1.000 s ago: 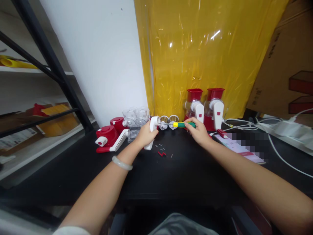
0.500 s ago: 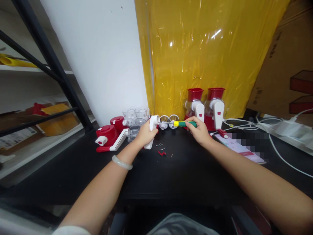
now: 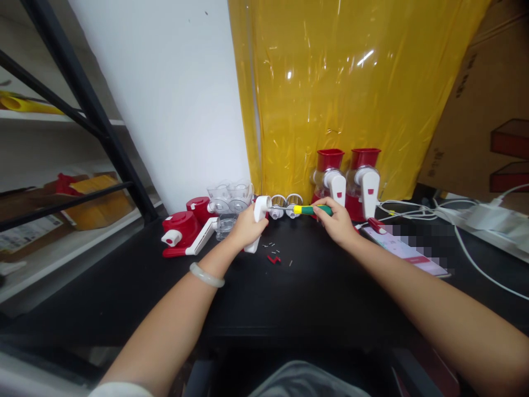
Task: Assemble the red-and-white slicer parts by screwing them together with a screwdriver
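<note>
My left hand (image 3: 248,225) is closed round a white plastic crank handle (image 3: 261,208), held above the black table. In my right hand (image 3: 335,219) is a screwdriver (image 3: 309,210) with a green and yellow grip. Its shaft points left, and the tip meets the round end of the white handle; whether it sits in a screw I cannot tell. Below the hands lie several small screws (image 3: 273,248) and a little red plastic piece (image 3: 273,259). Two drum grater cones (image 3: 277,206) stand behind the screwdriver shaft.
Two red and white rotary graters (image 3: 366,187) stand at the back right. Red bases (image 3: 182,230) and clear plastic housings (image 3: 229,197) are at the left. A phone (image 3: 407,251), white cables (image 3: 417,209) and a power strip (image 3: 487,212) lie on the right. A shelf rack (image 3: 103,129) borders the left.
Hardly anything differs. The white handle in my left hand has shifted very slightly, while the screwdriver stays against its end.
</note>
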Available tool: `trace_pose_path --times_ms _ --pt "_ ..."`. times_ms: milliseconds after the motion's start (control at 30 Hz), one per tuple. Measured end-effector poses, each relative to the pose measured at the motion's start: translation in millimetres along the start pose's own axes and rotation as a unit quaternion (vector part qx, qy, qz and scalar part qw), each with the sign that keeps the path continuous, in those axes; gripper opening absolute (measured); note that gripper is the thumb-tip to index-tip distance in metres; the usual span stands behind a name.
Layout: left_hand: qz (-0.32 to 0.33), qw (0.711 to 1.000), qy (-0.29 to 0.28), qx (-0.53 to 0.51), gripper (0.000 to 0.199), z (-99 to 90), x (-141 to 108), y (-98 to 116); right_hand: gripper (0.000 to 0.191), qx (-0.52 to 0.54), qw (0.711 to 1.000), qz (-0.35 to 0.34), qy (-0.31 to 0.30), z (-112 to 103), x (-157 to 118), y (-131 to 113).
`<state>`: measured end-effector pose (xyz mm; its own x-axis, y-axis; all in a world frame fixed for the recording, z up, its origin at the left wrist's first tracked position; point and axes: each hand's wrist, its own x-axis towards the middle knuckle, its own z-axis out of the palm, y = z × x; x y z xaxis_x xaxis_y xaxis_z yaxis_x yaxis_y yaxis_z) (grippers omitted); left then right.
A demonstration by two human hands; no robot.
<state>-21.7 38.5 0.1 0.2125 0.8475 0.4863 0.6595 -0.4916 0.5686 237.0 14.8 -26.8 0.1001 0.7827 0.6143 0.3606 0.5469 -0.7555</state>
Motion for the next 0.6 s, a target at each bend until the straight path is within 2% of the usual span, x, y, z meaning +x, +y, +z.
trace_pose_path --times_ms 433,600 --pt "0.001 1.000 -0.006 0.003 0.043 1.7 0.8 -5.0 0.023 -0.045 0.996 -0.081 0.000 -1.9 -1.8 -7.8" --pt "0.003 1.000 -0.007 0.007 0.041 1.4 0.6 -4.5 0.026 -0.036 0.995 -0.088 -0.002 -1.6 0.1 -4.1"
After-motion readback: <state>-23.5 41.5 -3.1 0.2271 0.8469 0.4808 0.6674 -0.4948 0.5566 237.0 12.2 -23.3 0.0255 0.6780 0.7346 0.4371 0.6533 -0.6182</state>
